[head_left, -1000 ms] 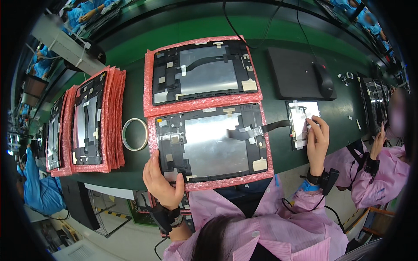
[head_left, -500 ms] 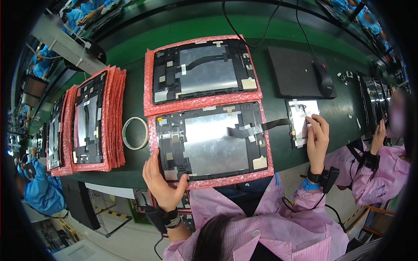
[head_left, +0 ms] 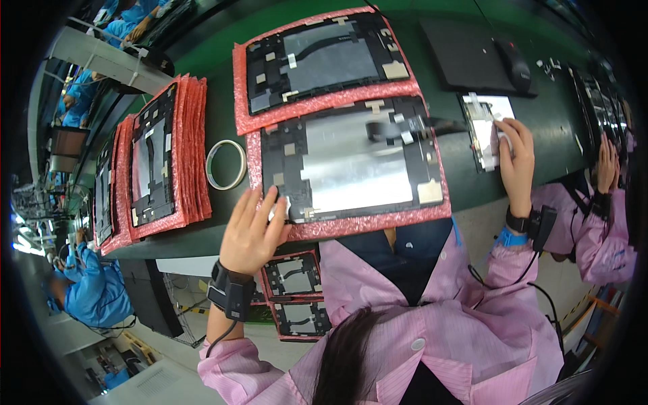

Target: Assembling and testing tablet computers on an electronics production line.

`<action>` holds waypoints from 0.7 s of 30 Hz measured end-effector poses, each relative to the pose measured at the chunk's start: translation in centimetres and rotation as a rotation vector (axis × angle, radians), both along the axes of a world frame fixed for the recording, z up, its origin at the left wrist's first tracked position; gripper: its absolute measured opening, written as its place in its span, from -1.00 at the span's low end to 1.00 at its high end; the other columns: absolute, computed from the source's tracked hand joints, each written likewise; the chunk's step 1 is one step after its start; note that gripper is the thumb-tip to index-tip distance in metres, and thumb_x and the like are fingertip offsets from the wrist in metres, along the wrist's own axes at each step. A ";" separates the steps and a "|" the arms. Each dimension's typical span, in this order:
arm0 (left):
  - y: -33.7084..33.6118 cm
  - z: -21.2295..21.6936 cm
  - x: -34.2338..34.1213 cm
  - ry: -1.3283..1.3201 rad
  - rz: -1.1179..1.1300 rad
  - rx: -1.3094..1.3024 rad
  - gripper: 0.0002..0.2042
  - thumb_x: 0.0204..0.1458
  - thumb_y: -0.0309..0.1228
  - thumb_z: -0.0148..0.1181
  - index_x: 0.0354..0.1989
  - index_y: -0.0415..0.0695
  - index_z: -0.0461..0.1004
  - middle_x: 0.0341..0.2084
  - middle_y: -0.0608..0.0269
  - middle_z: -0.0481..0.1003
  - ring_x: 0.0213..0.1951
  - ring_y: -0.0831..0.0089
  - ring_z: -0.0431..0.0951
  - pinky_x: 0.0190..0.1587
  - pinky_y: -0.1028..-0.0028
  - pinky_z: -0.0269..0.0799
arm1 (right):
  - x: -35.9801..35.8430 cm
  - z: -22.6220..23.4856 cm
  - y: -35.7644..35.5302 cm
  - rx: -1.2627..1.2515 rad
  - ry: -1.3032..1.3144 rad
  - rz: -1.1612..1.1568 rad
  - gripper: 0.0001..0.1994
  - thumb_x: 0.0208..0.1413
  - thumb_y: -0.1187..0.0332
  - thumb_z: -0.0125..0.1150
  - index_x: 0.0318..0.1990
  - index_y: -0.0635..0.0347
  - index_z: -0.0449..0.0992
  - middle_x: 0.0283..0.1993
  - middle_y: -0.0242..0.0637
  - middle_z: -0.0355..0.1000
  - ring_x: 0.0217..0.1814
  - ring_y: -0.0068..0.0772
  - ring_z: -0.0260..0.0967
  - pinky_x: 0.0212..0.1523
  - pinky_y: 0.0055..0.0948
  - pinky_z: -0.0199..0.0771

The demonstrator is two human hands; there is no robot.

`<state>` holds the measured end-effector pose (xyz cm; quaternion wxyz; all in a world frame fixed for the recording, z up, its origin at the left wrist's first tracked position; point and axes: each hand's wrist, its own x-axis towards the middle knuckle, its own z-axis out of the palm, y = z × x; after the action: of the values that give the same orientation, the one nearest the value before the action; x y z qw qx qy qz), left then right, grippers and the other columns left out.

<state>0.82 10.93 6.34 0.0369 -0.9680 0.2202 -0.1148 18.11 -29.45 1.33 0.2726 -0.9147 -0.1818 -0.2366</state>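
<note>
Spread fingers of my left hand (head_left: 251,229) rest on the lower left corner of the nearer black-framed panel (head_left: 354,179), which has a silver middle. Under this panel is a pink bubble-wrap sheet (head_left: 378,225). My right hand (head_left: 516,158) has its thumb and fingertips closed at the right edge of a small board (head_left: 483,143) covered in white and clear film. A dark ribbon cable (head_left: 445,126) runs from the board over the panel, its loose end blurred. Directly behind lies a similar panel (head_left: 331,57) on pink wrap.
Pink-wrapped panels (head_left: 150,155) stand stacked at the left, beside a tape roll (head_left: 226,165). Behind the board are a black pad (head_left: 466,54) and a mouse (head_left: 511,64). At the far right, another person's hands (head_left: 607,165) are near dark glossy panels. More panels (head_left: 297,297) lie below the table edge.
The whole view has shifted, so the table appears higher. My left hand has slid further onto the panel's corner. The cable's loose end is now blurred; my right hand stays at the board.
</note>
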 end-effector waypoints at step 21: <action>5.0 11.3 10.1 0.398 0.147 -0.622 -0.68 0.16 -0.34 -0.01 -0.10 -0.41 0.39 -0.29 0.30 0.48 -0.22 0.65 0.43 -0.10 0.60 0.38 | 0.4 -1.2 -0.9 -0.029 -0.088 0.040 -0.75 0.01 0.56 -0.02 -0.15 0.16 0.50 -0.10 -0.21 0.37 -0.03 -0.19 0.28 -0.04 -0.35 0.29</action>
<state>10.96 15.91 17.62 -0.2942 -0.9495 0.1075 0.0173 18.50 -30.33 0.11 0.2556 -0.9036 -0.2151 -0.2683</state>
